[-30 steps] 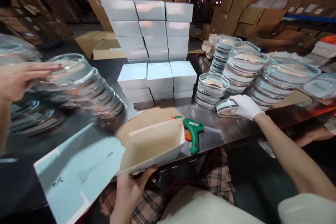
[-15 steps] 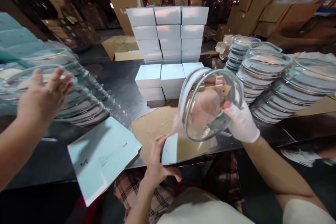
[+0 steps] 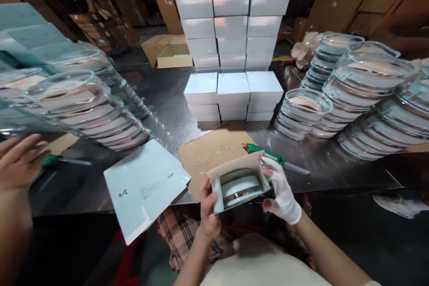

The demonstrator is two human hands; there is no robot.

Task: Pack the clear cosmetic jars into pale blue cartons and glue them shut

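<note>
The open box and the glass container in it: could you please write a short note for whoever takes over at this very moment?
Left hand: bare, grips the left end of the open box.
Right hand: gloved, holds the box's right side.
Glass container: inside the box, at the metal table edge.
Done: container is in the box.
Left: flaps open; glue gun lies behind the box. A flat box blank lies to the left.
Another person's hand is at far left.

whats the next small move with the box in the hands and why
Probably fold the raised flap down over the open box. A glass container already sits inside, the left hand and gloved right hand hold the box by its sides, and the top is open.
</note>
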